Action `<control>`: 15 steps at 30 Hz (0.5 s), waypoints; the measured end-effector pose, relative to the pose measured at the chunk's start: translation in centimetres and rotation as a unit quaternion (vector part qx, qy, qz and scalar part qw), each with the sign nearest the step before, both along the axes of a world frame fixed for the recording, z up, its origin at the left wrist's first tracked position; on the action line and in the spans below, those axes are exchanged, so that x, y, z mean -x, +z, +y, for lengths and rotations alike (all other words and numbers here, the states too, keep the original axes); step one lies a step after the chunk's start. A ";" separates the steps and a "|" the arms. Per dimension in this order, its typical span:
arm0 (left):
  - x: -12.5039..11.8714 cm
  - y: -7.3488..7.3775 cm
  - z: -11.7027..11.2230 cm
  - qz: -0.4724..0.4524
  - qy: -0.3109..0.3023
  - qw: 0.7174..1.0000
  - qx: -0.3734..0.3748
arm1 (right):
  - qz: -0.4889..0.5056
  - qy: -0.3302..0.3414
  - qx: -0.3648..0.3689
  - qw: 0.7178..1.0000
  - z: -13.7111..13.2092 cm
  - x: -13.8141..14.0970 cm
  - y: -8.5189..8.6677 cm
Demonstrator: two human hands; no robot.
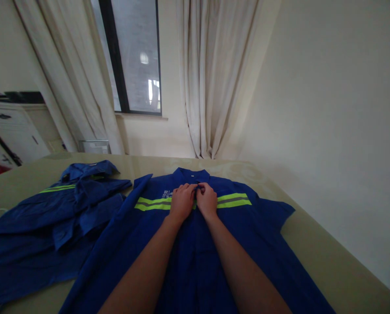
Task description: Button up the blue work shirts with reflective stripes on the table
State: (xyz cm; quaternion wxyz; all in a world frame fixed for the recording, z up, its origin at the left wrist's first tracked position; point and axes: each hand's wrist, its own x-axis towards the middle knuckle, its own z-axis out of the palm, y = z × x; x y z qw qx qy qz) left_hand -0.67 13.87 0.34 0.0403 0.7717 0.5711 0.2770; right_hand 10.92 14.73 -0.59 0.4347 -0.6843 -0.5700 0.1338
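A blue work jacket (244, 235) with yellow-green reflective bands lies spread front side up, its collar (191, 175) at the far end. My left hand (183, 199) and my right hand (206, 198) meet at the front opening just below the collar. Both are closed, with fingertips pinching the front edge of the cloth. Whether a button sits between them is hidden by the fingers. White lettering (167, 193) shows on the chest beside my left hand.
A second blue jacket (34, 244) lies crumpled on the left of the pale table (313, 231). Behind stand a window (136, 56) and curtains (211, 78). A wall (339, 122) runs along the right side, and a white cabinet (15, 131) is at the far left.
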 end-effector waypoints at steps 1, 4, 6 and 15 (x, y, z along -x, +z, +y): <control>0.0 -0.2 0.0 -0.001 0.000 1.000 0.001 | 0.007 -0.003 -0.004 1.000 0.1 -0.1 0.0; 0.1 -0.7 0.3 -0.017 0.007 1.000 0.003 | 0.030 -0.011 -0.015 0.999 0.3 -0.2 -0.1; 0.1 -0.9 0.5 -0.037 0.003 0.999 0.002 | 0.043 -0.005 -0.021 0.999 0.4 -0.3 -0.2; 0.6 -1.5 2.2 -0.199 -0.034 0.979 0.011 | 0.039 0.051 -0.036 0.997 0.0 0.0 0.1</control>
